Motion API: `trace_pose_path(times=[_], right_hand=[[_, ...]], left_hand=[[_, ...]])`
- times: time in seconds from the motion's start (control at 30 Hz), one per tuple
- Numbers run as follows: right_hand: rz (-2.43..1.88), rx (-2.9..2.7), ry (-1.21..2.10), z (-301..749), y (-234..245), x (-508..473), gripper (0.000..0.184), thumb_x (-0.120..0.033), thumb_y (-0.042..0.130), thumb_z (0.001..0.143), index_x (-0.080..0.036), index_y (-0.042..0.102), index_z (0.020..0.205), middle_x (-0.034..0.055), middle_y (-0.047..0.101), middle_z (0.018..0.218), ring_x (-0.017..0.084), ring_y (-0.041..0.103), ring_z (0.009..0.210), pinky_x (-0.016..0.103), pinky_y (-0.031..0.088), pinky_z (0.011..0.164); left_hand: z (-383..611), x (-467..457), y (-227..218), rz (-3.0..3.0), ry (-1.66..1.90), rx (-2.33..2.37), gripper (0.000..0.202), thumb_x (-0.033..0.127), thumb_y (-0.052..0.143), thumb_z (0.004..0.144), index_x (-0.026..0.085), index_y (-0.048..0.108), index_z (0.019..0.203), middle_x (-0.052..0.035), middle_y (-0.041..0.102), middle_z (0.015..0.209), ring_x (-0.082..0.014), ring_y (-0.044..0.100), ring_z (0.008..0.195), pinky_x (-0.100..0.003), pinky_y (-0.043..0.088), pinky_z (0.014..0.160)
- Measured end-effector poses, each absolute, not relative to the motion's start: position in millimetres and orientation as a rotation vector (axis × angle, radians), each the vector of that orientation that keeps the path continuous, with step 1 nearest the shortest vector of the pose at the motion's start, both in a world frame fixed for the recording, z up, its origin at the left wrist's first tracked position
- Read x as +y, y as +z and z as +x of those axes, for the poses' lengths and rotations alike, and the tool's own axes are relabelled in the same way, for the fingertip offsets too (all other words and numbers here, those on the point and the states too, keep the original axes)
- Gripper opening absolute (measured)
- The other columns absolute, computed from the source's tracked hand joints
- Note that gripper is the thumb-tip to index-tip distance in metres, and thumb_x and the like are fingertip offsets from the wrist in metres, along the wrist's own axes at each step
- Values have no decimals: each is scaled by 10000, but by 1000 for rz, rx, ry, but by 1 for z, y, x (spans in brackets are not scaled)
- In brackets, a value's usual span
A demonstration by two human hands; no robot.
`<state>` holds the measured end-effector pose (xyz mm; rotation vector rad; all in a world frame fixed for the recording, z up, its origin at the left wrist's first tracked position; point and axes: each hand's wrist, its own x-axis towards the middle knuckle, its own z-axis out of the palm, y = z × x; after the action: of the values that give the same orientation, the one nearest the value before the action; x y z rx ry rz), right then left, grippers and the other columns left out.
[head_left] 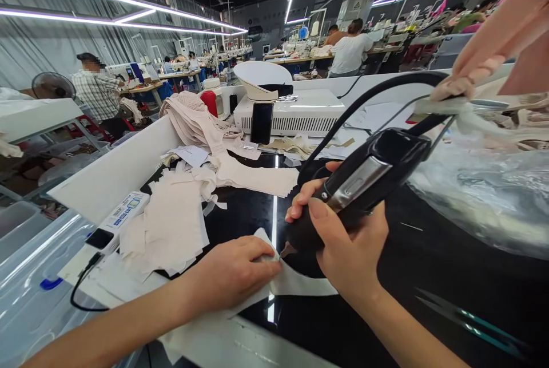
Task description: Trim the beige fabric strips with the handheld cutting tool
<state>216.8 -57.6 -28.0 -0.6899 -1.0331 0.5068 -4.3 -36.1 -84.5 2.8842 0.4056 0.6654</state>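
My left hand (238,270) rests on the glossy black tabletop with its fingers bent together over a narrow, curved pale fabric piece (300,284). The strip runs from under those fingers toward my right wrist. My right hand (349,242) wraps round a thick black corded hand tool (364,173) with a silver plate along its side. The tool leans with its lower end close to my left fingertips, above the fabric; its exact contact is hidden. A black cable (364,96) loops from its top, beside a knotted pink cloth (484,70).
Stacked cream fabric pieces (171,219) lie left, near a white power strip (124,213). A phone (261,123) leans on a white vented box (295,110) behind. Teal-handled scissors (480,325) and a clear plastic bag (484,185) lie right. Co-workers sit farther back.
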Motion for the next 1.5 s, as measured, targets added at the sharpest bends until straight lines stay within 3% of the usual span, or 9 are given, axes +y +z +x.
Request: trace_pose_path(times=[0.17, 0.37, 0.57, 0.73, 0.93, 1.2, 1.5], right_hand=[[-726, -1032, 516, 218, -22, -62, 328, -423, 1025, 1004, -328, 744, 1145, -85, 808, 871, 186, 753, 604, 351, 709, 601], [-740, -907, 470, 230, -20, -80, 499, -466, 1144, 906, -383, 827, 1283, -73, 792, 824, 221, 700, 592, 392, 688, 568], [-771, -941, 441, 242, -28, -91, 461, -525, 1175, 910, -414, 888, 1253, -31, 767, 798, 268, 679, 575, 474, 679, 523], [-791, -928, 411, 238, -29, -94, 538, -589, 1205, 881, -392, 875, 1258, -32, 799, 804, 252, 715, 574, 412, 679, 504], [-773, -940, 409, 235, -27, -96, 556, -590, 1204, 893, -365, 855, 1264, -36, 818, 816, 235, 738, 577, 382, 708, 515], [-792, -945, 405, 239, -29, -95, 559, -577, 1189, 902, -364, 841, 1284, -34, 801, 819, 245, 725, 574, 388, 676, 492], [-748, -928, 467, 236, -27, -89, 501, -546, 1158, 962, -389, 842, 1317, -54, 783, 834, 229, 707, 616, 407, 691, 608]], left_hand=[[-9, -33, -86, 2901, 624, 404, 201, 201, 688, 1307, 215, 856, 1416, -142, 871, 1403, -235, 879, 1187, -327, 760, 1105], [-10, -32, -88, 2906, 769, 357, 189, 187, 646, 1332, 178, 833, 1352, -142, 890, 1334, -254, 883, 1235, -399, 754, 1219], [10, -39, -89, 2874, 695, 427, 226, 158, 610, 1339, 178, 827, 1400, -131, 892, 1313, -251, 885, 1240, -366, 769, 1137], [13, -42, -93, 2811, 710, 488, 276, 199, 600, 1356, 168, 847, 1238, -106, 857, 1176, -247, 849, 1080, -349, 745, 1036], [1, -43, -96, 2778, 797, 450, 277, 160, 597, 1349, 175, 865, 1281, -87, 846, 1169, -223, 834, 1081, -298, 717, 1029], [0, -45, -97, 2793, 824, 440, 273, 140, 592, 1324, 198, 857, 1362, -95, 851, 1214, -232, 836, 1113, -318, 742, 1056], [6, -52, -99, 2853, 764, 443, 256, 48, 625, 1233, 175, 828, 1323, -105, 826, 1208, -245, 832, 1140, -311, 737, 1065]])
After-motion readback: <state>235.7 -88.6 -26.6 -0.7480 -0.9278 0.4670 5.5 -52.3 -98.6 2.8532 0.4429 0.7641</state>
